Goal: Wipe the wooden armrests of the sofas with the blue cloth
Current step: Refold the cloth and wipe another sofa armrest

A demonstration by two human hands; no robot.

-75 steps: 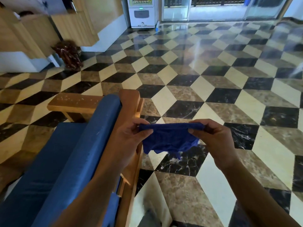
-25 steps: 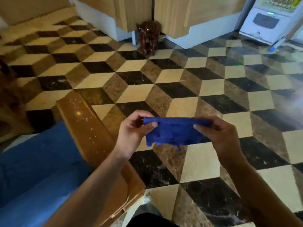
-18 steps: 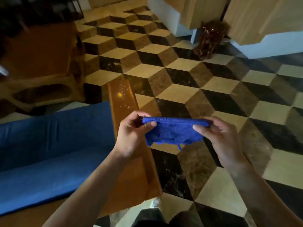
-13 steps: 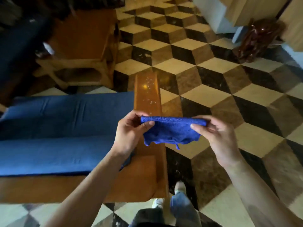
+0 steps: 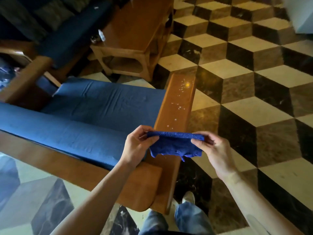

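The blue cloth (image 5: 176,144) is stretched between both hands, folded along its top edge and hanging loose below. My left hand (image 5: 137,146) pinches its left end and my right hand (image 5: 214,150) pinches its right end. Both hold it just above the near part of a wooden armrest (image 5: 179,102) of the blue-cushioned sofa (image 5: 94,116). White specks are scattered over the armrest's far half. A second wooden armrest (image 5: 25,78) shows at the sofa's far left.
A wooden side table (image 5: 135,36) stands beyond the sofa, with another dark sofa (image 5: 55,22) behind it. The sofa's wooden back frame (image 5: 81,172) runs across below my left arm. Checkered marble floor (image 5: 254,82) spreads to the right. My feet (image 5: 186,199) stand beside the armrest's near end.
My view has swung left and down, bringing the sofa seat, its speckled armrest and the side table into sight. Both hands keep holding the cloth stretched, now over the armrest.
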